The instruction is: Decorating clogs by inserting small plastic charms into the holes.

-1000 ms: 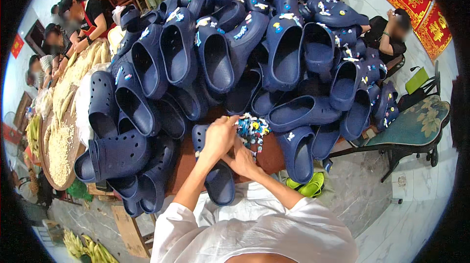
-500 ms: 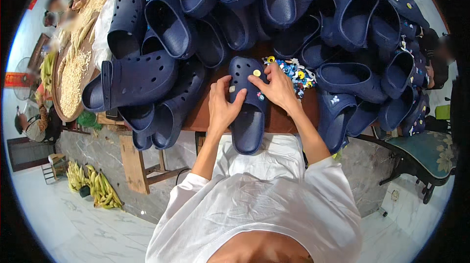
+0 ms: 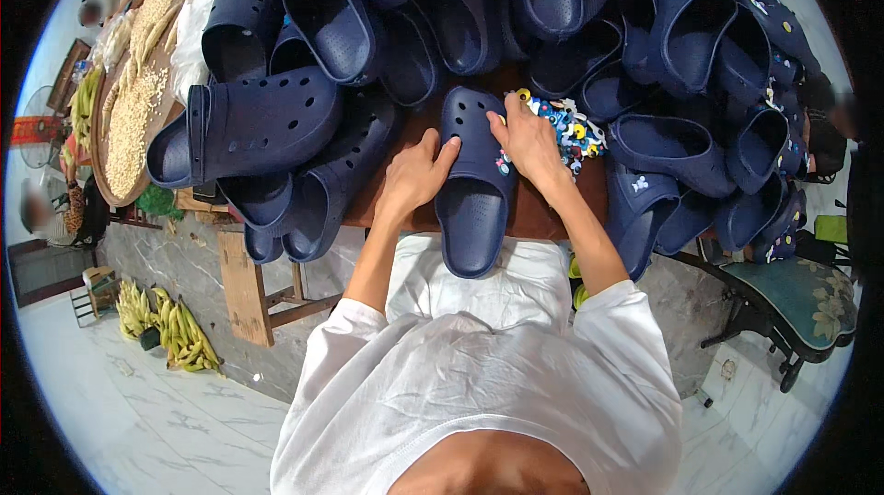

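Observation:
A navy clog (image 3: 474,150) lies in front of me, toe pointing away, its heel end over the table's near edge. Along its left side, my left hand (image 3: 416,170) is closed, with the thumb against the upper. At the right side of the toe is my right hand (image 3: 532,147), its thumb by the shoe's edge and its fingers bent. Whatever those fingers hold, if anything, is hidden. Just beyond them spreads a heap of small colourful shoe charms (image 3: 575,134). A bit of a charm shows on the clog beside my right hand.
Many navy clogs crowd the brown table (image 3: 552,209), with one large clog (image 3: 262,122) on the left and charm-decorated ones (image 3: 695,16) on the right. A round tray of pale kernels (image 3: 138,150), a wooden stool (image 3: 247,283), bananas (image 3: 189,334) and a padded chair (image 3: 796,297) stand around.
The yellow round charm seen on the clog's toe no longer shows. My right hand has shifted slightly right, toward the charm heap. The pale piece by my left thumb is out of sight.

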`<state>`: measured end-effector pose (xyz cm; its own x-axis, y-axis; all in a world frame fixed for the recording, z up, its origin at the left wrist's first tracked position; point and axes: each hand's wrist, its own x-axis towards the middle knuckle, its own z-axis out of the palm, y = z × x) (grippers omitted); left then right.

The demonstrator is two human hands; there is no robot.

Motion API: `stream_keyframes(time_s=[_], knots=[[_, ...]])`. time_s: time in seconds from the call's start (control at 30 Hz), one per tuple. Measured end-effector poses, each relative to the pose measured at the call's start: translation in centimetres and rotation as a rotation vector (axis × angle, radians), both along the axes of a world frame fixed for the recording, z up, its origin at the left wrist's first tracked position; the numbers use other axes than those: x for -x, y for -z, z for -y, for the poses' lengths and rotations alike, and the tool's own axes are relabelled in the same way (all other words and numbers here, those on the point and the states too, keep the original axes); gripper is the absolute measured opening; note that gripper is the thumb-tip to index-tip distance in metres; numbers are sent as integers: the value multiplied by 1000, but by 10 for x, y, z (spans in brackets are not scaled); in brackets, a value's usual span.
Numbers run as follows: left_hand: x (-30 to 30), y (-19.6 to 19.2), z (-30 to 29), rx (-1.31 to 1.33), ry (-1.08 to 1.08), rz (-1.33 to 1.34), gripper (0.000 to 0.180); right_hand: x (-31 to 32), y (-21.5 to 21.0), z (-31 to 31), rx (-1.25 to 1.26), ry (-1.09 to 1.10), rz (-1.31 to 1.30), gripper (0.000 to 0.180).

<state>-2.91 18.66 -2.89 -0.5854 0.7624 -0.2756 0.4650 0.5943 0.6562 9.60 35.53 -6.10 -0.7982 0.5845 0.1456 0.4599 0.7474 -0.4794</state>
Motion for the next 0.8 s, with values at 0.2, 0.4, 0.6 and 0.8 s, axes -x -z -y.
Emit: stream_keyframes(time_s=[0.2, 0.4, 0.6, 0.8], knots=[[-3, -4, -6, 23, 134, -263, 39, 4, 9, 0, -139, -60, -43, 20], [-1, 0, -11, -19, 176, -333, 39, 6, 10, -1, -160, -105, -131, 14], [-1, 3, -8, -63, 167, -365, 39, -4, 16, -6, 24, 64, -201, 13], [0, 8, -4, -54, 124, -402, 38, -31, 20, -3, 87, 154, -285, 12]])
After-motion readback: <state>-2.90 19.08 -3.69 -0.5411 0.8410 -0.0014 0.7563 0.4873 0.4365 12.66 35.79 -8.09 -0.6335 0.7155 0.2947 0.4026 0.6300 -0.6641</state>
